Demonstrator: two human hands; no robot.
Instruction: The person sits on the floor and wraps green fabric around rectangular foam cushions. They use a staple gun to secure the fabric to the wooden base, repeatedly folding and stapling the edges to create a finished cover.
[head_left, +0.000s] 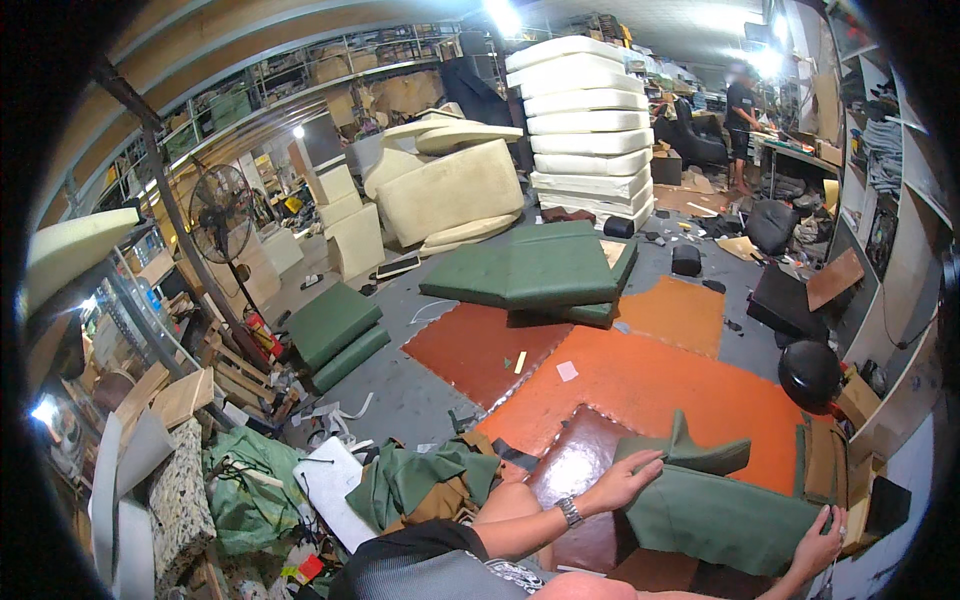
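Note:
A long green upholstery cover piece (730,518) lies across my lap area at the lower right. On its left end rests my left hand (622,483), fingers stretched out along the upper edge, a metal watch at the wrist. The right end is held by my right hand (820,542), its fingers bent over the edge. Just beyond the cover lies a smaller folded green piece (700,456) with a raised flap. Under them spread orange sheet material (640,385) and a shiny brown sheet (580,460).
Large green cushions (530,265) lie ahead, smaller green cushions (335,330) at left. White foam blocks (590,130) are stacked behind, beside cream foam pieces (450,195). Green fabric scraps (425,485) lie left of me. A round black stool (808,375) stands right. Another person (740,115) stands far back.

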